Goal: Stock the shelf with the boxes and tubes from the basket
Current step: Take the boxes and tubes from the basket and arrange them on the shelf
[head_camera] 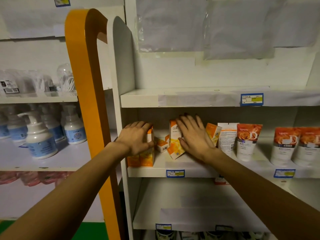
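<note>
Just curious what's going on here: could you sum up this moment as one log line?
left hand: gripping orange box | right hand: flat on tilted orange box | middle shelf | tubes upright at right

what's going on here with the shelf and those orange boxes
A person is stocking the middle shelf of a white rack. The left hand grips upright orange boxes at the shelf's left end, while the right hand lies flat against a tilted orange box. A smaller box lies between them. Tubes already stand to the right. The basket is not in view.
</note>
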Motion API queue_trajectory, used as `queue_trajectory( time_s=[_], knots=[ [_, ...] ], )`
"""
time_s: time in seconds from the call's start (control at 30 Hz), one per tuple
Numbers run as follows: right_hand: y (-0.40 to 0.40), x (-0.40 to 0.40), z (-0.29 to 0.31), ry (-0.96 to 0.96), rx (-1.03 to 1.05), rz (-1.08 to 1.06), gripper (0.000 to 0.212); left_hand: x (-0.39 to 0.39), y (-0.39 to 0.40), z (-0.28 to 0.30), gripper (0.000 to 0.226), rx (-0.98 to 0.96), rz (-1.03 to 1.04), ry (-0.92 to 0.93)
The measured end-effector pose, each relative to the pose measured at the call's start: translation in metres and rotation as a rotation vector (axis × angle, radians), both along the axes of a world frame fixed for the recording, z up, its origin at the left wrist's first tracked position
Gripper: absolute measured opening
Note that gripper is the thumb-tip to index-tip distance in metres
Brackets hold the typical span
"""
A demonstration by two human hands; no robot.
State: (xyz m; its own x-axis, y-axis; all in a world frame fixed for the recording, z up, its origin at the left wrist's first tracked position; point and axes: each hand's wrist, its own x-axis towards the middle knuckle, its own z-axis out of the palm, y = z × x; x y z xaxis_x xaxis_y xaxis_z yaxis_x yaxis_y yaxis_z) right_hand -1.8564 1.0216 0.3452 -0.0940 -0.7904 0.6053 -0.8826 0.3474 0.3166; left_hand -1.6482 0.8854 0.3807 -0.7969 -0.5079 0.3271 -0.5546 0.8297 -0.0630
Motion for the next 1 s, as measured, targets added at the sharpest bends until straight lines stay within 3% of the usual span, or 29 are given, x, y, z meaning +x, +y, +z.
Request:
queue_trajectory(
  time_s=[0.1,0.2,0.6,1.0],
  knots=[
    [0.003,0.021,-0.020,0.000,-0.027,0.153,0.058,-0.001,-0.002,-0.001,0.080,0.000,-0.001,0.004],
    [0.000,0.036,-0.045,-0.060,0.182,0.243,0.052,-0.001,-0.003,-0.002,0.081,-0.005,0.001,0.010],
    [-0.049,0.041,-0.056,-0.185,0.356,0.098,0.056,-0.002,-0.010,-0.006,0.081,-0.016,-0.015,0.023],
    [-0.016,0.017,-0.051,-0.193,0.224,0.022,0.044,-0.001,-0.005,-0.002,0.081,-0.004,-0.012,0.007]
  ],
)
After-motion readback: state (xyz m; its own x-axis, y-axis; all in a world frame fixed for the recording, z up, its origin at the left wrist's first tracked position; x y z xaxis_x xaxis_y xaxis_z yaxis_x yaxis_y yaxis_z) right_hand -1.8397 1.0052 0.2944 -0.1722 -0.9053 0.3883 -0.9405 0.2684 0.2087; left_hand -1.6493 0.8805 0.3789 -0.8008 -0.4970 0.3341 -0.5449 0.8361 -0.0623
